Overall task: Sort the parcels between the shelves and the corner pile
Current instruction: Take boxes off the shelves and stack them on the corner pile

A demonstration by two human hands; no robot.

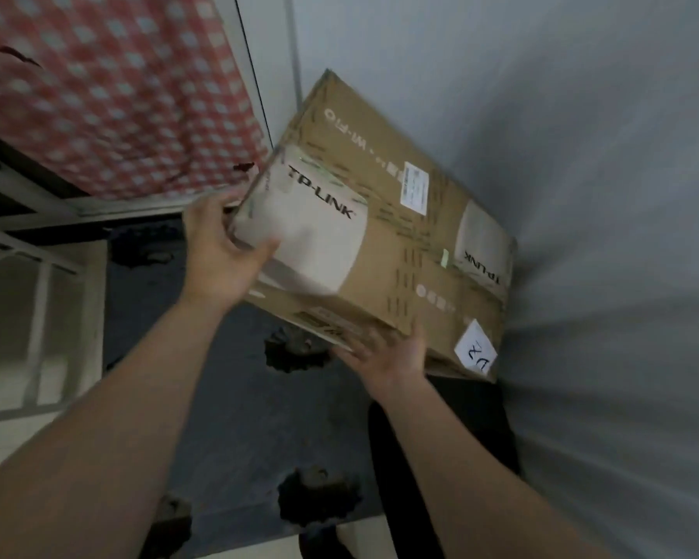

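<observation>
Brown with white printed patches, the cardboard box [400,244] fills the middle of the head view; it is held up off the floor [227,377] at a tilt, its long side running from lower left towards the grey wall [602,195] on the right; whether its far end touches that wall cannot be told through the blur. "TP-LINK" is printed in black on two of the white patches; a small printed shipping label [416,187] sits on the top face, and a white handwritten tag [475,351] is stuck at the near right corner.

Both hands are on the box. The left hand [214,252] grips the left corner; its thumb lies across the white patch on top, while its fingers curl round behind the corner, so it is clamped on the box. The right hand [384,357] holds the near lower edge; its fingers spread under the side panel and its thumb rises against the edge above, pinching the cardboard between them.

Above and to the left hangs a red-and-white checked cloth [110,94]; below it, along the left edge, stands a white frame [37,252] with thin bars. The floor is dark grey with darker blotches; a black shape [440,437] lies under the box's near right corner, beside the wall, too dim to identify.
</observation>
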